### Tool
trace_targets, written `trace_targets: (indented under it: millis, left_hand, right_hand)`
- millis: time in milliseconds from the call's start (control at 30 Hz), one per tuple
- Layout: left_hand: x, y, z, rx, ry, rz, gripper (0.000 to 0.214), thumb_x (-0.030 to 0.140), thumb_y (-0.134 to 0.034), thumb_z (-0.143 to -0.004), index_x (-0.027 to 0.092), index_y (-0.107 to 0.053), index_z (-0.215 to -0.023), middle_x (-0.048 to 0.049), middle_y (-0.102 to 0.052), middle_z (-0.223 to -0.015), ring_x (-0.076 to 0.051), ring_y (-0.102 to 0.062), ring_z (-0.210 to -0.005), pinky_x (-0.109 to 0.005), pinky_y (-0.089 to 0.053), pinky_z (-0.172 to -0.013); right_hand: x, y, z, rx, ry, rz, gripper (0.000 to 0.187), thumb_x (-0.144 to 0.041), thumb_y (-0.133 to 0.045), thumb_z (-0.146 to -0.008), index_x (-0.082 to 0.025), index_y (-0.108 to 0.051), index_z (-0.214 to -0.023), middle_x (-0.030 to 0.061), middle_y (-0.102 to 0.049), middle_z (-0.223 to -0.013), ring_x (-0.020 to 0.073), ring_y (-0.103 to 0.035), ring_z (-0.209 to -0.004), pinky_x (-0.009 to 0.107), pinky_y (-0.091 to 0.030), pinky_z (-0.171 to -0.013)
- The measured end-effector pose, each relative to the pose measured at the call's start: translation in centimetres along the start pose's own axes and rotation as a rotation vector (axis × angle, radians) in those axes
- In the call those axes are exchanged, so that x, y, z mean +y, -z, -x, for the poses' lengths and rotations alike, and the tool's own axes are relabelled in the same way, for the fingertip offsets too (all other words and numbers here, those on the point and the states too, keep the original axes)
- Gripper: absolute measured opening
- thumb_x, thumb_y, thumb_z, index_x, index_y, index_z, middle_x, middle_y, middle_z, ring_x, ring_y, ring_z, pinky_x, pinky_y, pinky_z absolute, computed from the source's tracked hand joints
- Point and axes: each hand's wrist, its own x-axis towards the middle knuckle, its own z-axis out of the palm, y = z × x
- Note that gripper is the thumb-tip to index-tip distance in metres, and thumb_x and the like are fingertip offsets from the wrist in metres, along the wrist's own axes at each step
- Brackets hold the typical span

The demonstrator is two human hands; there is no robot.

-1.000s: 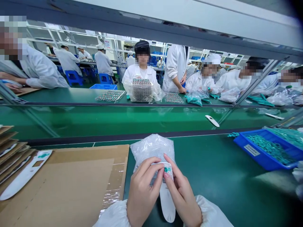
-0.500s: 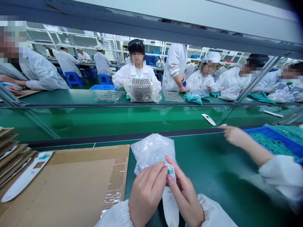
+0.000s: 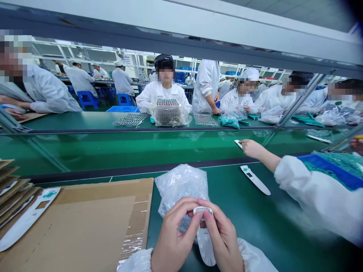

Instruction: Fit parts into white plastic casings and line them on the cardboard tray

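At our far left, a loose white shell (image 3: 21, 226) lies on the cardboard sheet (image 3: 93, 226), whose right edge runs near our left sleeve (image 3: 138, 260) and could catch it. Just beyond our fingers sits a clear plastic bag (image 3: 183, 185), leaving little room straight ahead. Our left hand (image 3: 172, 234) pinches the head of the held white shell (image 3: 205, 245), which is between our two hands, its long end pointing towards us. We judge it light, stiff, smooth plastic, apt to slip; its window probably makes it weakest there, so the side edges look the safer hold. Our right hand (image 3: 224, 234) pinches the same head, both thumbs nearly together on it. Rightward we have room over the tabletop (image 3: 241, 223) until a third shell (image 3: 256, 182); past it, a co-worker's hand (image 3: 252, 148) and sleeve (image 3: 309, 189) reach across, before the blue bin (image 3: 351, 181).
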Motion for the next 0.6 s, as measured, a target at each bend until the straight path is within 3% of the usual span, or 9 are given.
trace_targets:
  millis: [233,400,467,600]
  left_hand:
    - [-0.3,-0.1,0.2,-0.047,0.089,0.095,0.017,0.022,-0.054,-0.099,0.023,-0.069,-0.091,-0.0026,-0.073,-0.095,-0.014,-0.069,-0.087,-0.021,-0.055,-0.076]
    - [-0.5,-0.6,1.0,0.025,0.277,0.14,0.024,0.034,-0.061,-0.095,0.025,-0.062,-0.117,-0.0067,-0.07,-0.117,-0.019,-0.07,-0.103,-0.027,-0.057,-0.086]
    - [-0.6,-1.0,1.4,0.048,0.341,0.102,0.028,0.037,-0.066,-0.091,0.025,-0.058,-0.115,-0.0058,-0.071,-0.11,-0.019,-0.071,-0.096,-0.027,-0.057,-0.081]
    - [-1.1,-0.9,3.0,-0.192,0.419,0.065,0.014,0.037,-0.059,-0.092,0.024,-0.059,-0.099,-0.0004,-0.069,-0.079,-0.014,-0.065,-0.065,-0.021,-0.049,-0.059]
  right_hand:
    - [0.2,-0.9,0.2,0.069,-0.012,-0.099,0.03,-0.048,-0.055,-0.103,-0.034,-0.075,-0.121,0.0026,-0.078,-0.122,0.0174,-0.078,-0.094,0.017,-0.061,-0.075]
    - [-0.3,-1.1,0.0,0.185,-0.071,-0.122,0.033,-0.054,-0.058,-0.1,-0.033,-0.077,-0.117,0.002,-0.079,-0.12,0.0178,-0.076,-0.102,0.017,-0.059,-0.084]
    - [-0.5,-1.0,0.0,0.27,-0.093,-0.162,0.035,-0.056,-0.059,-0.099,-0.031,-0.077,-0.115,0.0032,-0.08,-0.115,0.0186,-0.076,-0.104,0.019,-0.059,-0.088]
    - [0.0,-1.6,0.4,0.283,-0.139,-0.369,0.035,-0.057,-0.062,-0.096,-0.028,-0.077,-0.11,0.0052,-0.082,-0.107,0.0214,-0.078,-0.099,0.025,-0.062,-0.086]
